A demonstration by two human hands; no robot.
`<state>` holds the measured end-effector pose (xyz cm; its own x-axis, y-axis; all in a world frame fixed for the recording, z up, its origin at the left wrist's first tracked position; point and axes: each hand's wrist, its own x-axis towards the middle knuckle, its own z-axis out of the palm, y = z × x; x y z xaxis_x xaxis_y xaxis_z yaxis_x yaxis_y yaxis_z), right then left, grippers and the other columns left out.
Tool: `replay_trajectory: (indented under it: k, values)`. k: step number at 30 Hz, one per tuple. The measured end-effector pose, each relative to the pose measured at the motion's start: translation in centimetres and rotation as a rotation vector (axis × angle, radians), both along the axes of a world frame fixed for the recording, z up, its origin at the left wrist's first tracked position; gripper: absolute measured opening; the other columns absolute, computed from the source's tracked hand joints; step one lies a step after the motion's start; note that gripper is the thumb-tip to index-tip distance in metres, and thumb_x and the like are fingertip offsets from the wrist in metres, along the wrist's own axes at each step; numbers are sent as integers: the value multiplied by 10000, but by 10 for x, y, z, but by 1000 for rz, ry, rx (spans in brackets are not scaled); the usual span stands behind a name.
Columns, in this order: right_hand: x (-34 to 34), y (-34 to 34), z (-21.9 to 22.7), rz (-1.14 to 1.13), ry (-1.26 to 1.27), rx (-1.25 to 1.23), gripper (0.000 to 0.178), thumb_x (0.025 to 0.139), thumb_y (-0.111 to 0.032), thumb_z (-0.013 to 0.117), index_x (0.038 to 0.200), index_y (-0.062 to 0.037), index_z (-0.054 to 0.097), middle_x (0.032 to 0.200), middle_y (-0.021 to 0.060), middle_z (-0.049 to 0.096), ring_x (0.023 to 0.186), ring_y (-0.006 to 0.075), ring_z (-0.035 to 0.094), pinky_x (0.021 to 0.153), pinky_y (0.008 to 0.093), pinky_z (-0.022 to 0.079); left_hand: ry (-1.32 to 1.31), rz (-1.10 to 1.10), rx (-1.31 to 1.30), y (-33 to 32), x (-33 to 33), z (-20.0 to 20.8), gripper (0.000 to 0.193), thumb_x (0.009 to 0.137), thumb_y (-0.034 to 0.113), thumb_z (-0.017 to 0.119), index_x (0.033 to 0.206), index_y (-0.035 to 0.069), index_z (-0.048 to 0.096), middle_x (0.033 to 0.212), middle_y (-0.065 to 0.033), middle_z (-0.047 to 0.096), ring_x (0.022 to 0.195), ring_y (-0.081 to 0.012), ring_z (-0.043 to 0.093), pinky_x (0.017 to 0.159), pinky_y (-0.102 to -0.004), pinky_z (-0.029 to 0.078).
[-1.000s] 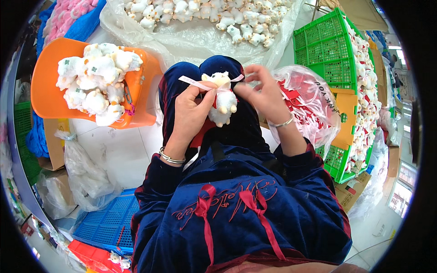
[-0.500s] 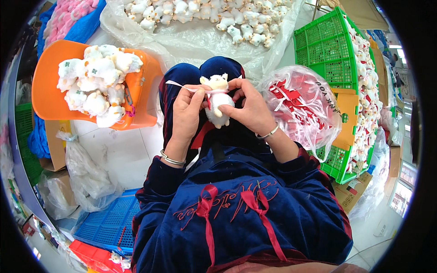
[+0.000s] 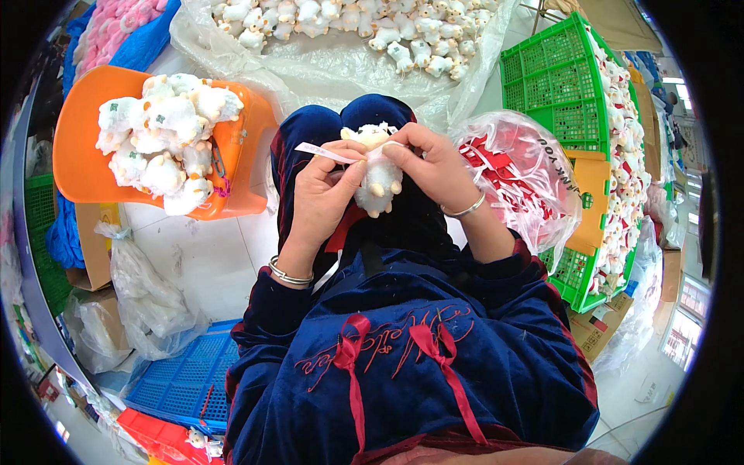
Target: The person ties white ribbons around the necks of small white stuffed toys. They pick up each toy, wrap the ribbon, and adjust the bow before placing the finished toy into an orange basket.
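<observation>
A small white plush animal [image 3: 377, 186] with a cream face rests upright between my knees, its feet toward me. Around its neck runs a pale pink ribbon [image 3: 326, 153], one end sticking out to the left. My left hand [image 3: 335, 180] pinches the ribbon at the left of the neck with thumb and forefinger. At the right of the neck, my right hand [image 3: 422, 159] has its thumb and fingertips closed on the ribbon too. What lies between the fingertips is partly hidden.
On an orange stool [image 3: 77, 155] at left lies a pile of white plush toys [image 3: 163, 139]. A clear bag of red and white pieces [image 3: 515, 182] stands at right, by a green crate [image 3: 554, 85]. Many plush toys lie on plastic sheeting [image 3: 325, 70] ahead. A blue crate [image 3: 182, 380] is at lower left.
My right hand has gone from the toy's side and belly up to its neck and now pinches the ribbon. My left hand has shifted right, closer to the neck; the toy's feet now show.
</observation>
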<state>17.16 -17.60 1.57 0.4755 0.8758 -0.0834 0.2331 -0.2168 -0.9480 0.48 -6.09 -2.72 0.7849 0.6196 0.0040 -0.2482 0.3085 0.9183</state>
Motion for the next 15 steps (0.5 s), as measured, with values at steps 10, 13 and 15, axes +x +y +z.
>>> replay_trajectory:
  k: [10, 13, 15]
  values:
    - [23, 14, -3, 53, 261, 14, 322, 1053, -275, 591, 917, -4, 703, 835, -6, 667, 796, 62, 560, 738, 243, 477, 194, 122, 843, -4, 7, 18, 163, 809, 12, 773, 942, 85, 715, 1196, -77, 663, 1035, -286, 620, 897, -367, 524]
    - [22, 15, -2, 55, 304, -2, 317, 1050, -271, 596, 930, -4, 716, 850, -2, 681, 800, 67, 573, 749, 242, 486, 205, 142, 869, -6, 13, 23, 188, 794, 13, 783, 952, 92, 719, 1182, -61, 668, 1037, -283, 619, 854, -364, 541]
    - [25, 15, -2, 85, 282, -44, 305, 1063, -255, 571, 990, 3, 715, 893, -5, 677, 848, 61, 575, 784, 233, 478, 209, 169, 900, -10, 16, 22, 203, 781, 11, 791, 952, 97, 722, 1189, -59, 667, 1032, -285, 618, 834, -364, 550]
